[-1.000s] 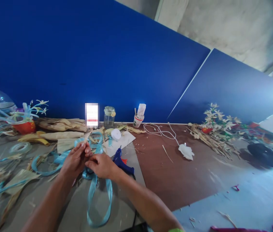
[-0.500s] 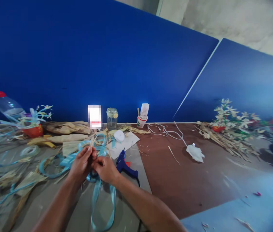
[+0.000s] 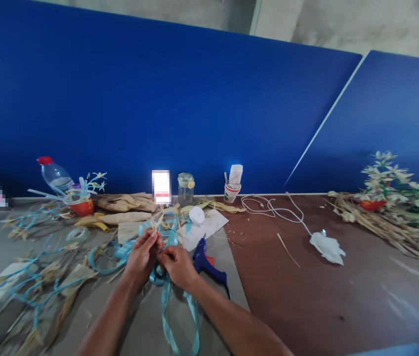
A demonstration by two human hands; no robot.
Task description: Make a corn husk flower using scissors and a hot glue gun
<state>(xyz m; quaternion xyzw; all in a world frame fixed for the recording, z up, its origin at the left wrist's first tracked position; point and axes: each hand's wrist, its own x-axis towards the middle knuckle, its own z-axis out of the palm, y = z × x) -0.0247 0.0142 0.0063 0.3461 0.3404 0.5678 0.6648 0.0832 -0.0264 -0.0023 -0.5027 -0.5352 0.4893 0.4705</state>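
Note:
My left hand (image 3: 143, 254) is closed in a pinch around a small pale flower of dried husk (image 3: 156, 224), whose petals stick up above the fingertips. Just beside it, my right hand (image 3: 180, 268) has thumb and forefinger pressed together on the light-blue ribbon (image 3: 165, 316), close below the flower. The ribbon's long loop hangs down toward me between my forearms. To the right of my right hand lies a blue glue gun (image 3: 209, 264) with a red trigger. What sits between the fingertips is partly hidden.
Blue-wrapped stems (image 3: 42, 291) with dried husks spread across the left. A white ribbon spool (image 3: 196, 215), a glass jar (image 3: 186, 190) and a paper cup (image 3: 232, 192) stand farther back. A white cable (image 3: 269, 207) and crumpled tissue (image 3: 327, 247) lie right; white flowers (image 3: 391, 178) stand beyond.
The view has turned left and levelled, so the whole scene sits farther right. Both hands keep their pinch close together, with the flower and ribbon held much as before.

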